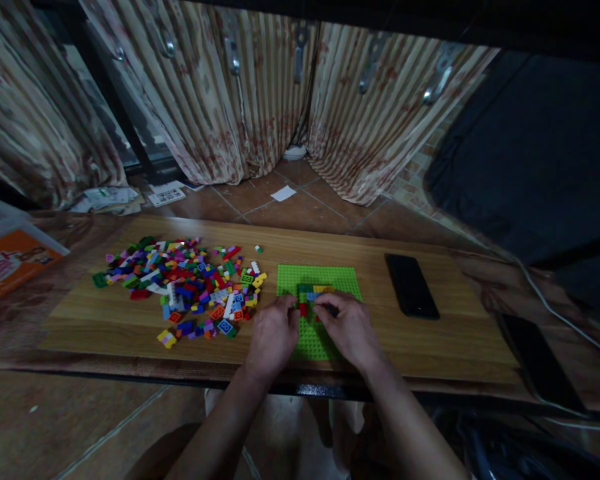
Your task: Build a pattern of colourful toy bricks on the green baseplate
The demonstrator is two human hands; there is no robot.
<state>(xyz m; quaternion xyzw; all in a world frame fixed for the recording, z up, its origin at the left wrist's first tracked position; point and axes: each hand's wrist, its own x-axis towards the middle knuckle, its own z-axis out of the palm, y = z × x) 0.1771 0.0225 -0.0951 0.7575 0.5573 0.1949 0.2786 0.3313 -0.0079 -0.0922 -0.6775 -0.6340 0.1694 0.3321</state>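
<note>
Looks like bricks (pixel 305 289) being fitted between left hand (pixel 276 328) and right hand (pixel 347 327), fingers narrowed, hold unclear from here; pressing would want the plate (pixel 314 341) beneath them steady.

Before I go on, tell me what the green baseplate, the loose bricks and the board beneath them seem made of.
Green baseplate: apparently molded plastic, low sheen, given its regular rows of studs.
Loose bricks: likely hard, smooth plastic, judging by their uniform bright colors.
Board: wood or wood-look laminate, satin; grain streaks show.
</note>
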